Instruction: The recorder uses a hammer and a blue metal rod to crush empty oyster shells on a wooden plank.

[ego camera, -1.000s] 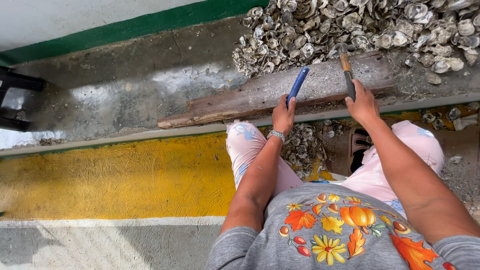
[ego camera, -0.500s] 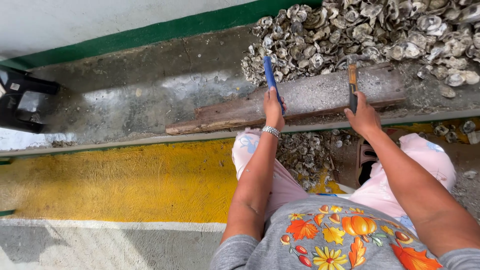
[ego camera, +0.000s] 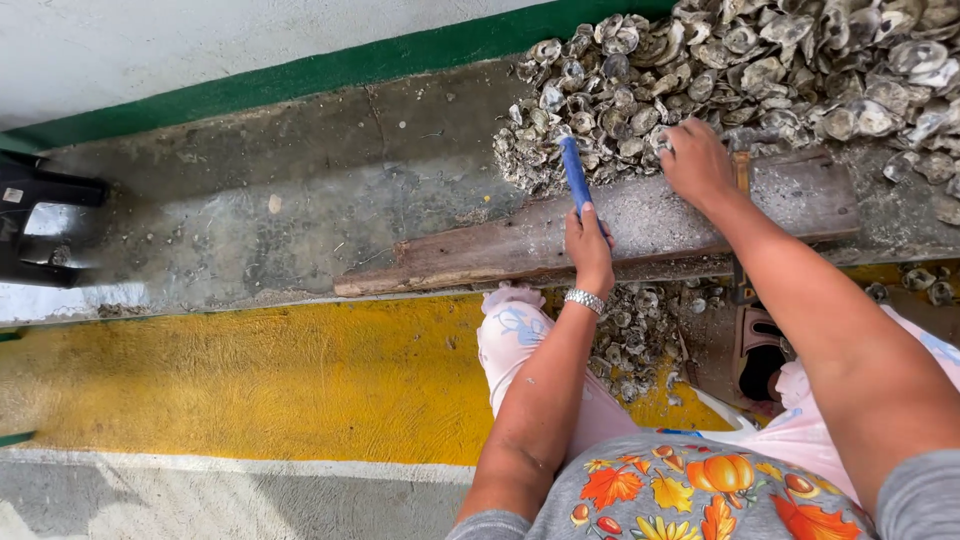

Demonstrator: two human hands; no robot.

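1. At far left, a black chair stands on the wet concrete ledge, partly cut off by the picture's edge.
2. Below the ledge runs a yellow band of painted floor; above it a green stripe borders a white wall.
3. Near the middle, one worn wooden plank lies along the ledge, grey with grit, its left end splintered.
4. The left hand, a metal watch on its wrist, is closed around one blue-handled tool. The handle is a straight, bright blue bar; it rises from the fist and its far end reaches the edge of the shell heap. Its working tip cannot be seen.
5. Behind the plank lies one big heap of oysters, rough grey-white shells too many to count, filling the upper right.
6. The right hand rests on the heap's near edge, fingers curled over shells; whether it grips one cannot be told. Just beside it a wooden handle lies on the plank.
7. Under the plank, between the knees, a smaller pile of shells lies on the floor.
8. At right, a brown container sits below the forearm; its inside is dark and its contents cannot be seen.
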